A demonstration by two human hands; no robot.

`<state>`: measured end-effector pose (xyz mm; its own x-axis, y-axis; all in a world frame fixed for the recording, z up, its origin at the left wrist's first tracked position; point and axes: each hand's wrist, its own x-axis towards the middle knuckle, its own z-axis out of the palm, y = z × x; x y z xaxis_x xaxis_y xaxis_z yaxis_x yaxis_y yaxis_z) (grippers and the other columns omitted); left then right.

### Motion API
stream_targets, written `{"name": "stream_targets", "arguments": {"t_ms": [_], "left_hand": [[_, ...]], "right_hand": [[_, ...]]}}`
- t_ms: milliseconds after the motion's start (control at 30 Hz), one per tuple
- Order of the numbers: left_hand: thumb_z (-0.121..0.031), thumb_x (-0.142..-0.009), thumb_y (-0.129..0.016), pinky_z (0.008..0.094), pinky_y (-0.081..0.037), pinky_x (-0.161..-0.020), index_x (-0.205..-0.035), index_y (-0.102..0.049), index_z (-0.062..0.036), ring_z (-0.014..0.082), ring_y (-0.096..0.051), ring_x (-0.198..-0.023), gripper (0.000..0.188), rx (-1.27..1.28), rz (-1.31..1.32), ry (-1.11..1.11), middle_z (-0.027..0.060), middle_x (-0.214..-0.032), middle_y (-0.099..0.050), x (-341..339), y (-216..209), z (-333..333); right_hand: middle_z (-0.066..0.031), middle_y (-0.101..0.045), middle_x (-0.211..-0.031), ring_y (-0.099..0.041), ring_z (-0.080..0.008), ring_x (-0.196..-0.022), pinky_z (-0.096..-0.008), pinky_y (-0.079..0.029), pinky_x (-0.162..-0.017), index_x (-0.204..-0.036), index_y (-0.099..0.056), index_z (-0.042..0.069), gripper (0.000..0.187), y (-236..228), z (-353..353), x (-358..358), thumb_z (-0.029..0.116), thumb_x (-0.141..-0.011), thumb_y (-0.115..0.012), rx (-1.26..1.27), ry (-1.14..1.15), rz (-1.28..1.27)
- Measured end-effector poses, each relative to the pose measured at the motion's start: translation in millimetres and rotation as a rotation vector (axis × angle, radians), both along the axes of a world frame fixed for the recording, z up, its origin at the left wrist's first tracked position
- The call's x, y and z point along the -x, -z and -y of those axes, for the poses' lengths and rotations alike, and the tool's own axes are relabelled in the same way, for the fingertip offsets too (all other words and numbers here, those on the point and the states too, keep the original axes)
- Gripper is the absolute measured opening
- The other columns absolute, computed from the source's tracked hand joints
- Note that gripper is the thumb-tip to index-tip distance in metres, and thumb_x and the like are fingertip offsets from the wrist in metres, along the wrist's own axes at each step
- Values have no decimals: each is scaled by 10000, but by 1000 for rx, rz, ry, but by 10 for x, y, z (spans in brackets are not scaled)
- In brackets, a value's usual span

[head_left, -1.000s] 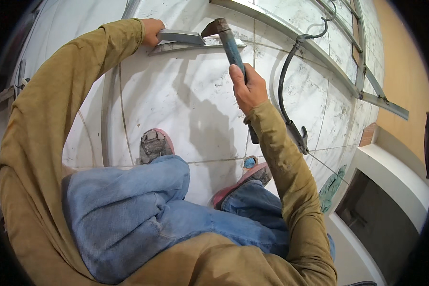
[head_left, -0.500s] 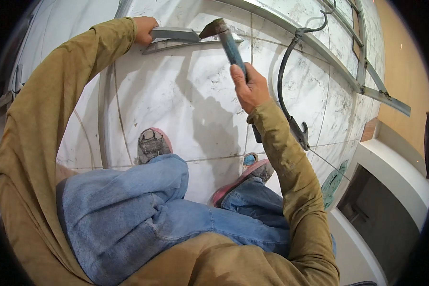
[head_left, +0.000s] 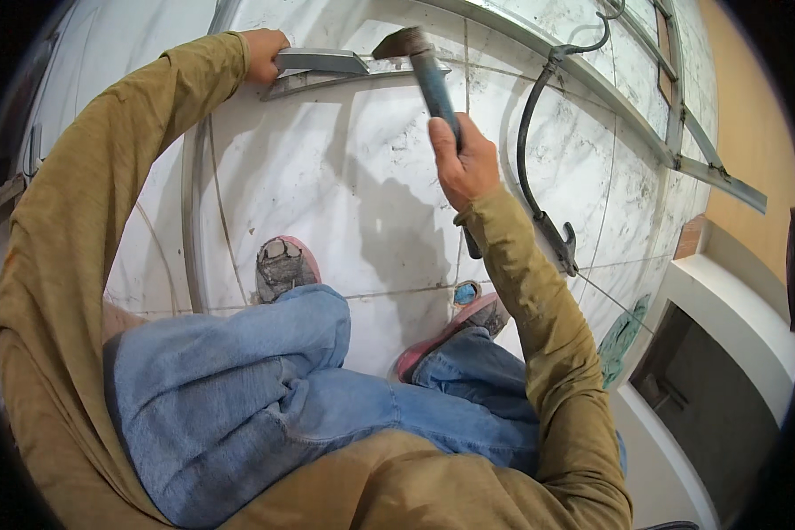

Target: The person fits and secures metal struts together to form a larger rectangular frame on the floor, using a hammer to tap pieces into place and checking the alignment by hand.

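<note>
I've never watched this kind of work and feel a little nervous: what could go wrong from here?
The bare left hand grips one end of the metal piece, with the head of the hammer near the other, so a glancing blow might jar or hit that hand. If the right hand lost its hold, the hammer could chip the tile floor. The black cable lies near the right sleeve and might snag it.

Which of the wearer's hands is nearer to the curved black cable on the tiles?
Right. The right hand, gripping the hammer, is just left of the black cable; the left hand, holding a metal piece, is much farther left.
</note>
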<state>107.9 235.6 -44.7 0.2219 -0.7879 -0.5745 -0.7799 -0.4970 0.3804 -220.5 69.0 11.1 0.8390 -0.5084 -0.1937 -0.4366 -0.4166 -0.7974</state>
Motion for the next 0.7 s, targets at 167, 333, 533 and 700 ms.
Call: {"name": "stream_targets", "arguments": {"t_ms": [167, 333, 533, 700], "left_hand": [[-82, -690, -608, 405, -519, -746, -902, -678, -5, 336, -684, -808, 236, -15, 12, 34, 188, -811, -697, 0, -2, 0], [-72, -664, -617, 389, -518, -700, -907, -676, 14, 334, -680, -756, 265, 11, -10, -6, 200, -771, -685, -19, 50, -55], [-131, -689, -647, 453, -516, -834, -963, -693, -12, 396, -653, -965, 302, 62, 152, 81, 263, -965, -678, -169, 350, -174], [-85, -711, -607, 423, -518, -796, -1016, -702, -24, 410, -668, -920, 325, 78, 38, 6, 262, -940, -684, -61, 210, -109]], "right_hand": [[-171, -577, -610, -593, -344, -559, -429, -463, -562, -897, -561, 37, 406, -11, -10, -25, 435, -980, -551, -7, 4, -37], [-175, -586, -618, -601, -332, -562, -425, -469, -570, -923, -575, 32, 413, 46, -22, -60, 440, -982, -540, 59, -22, -129], [-192, -630, -728, -600, -329, -682, -430, -482, -676, -945, -615, 34, 492, -103, 175, -105, 514, -965, -510, -153, -25, -276], [-162, -590, -686, -561, -318, -572, -441, -462, -585, -998, -602, 25, 439, -932, 920, 219, 455, -977, -522, 216, -270, -255]]}}
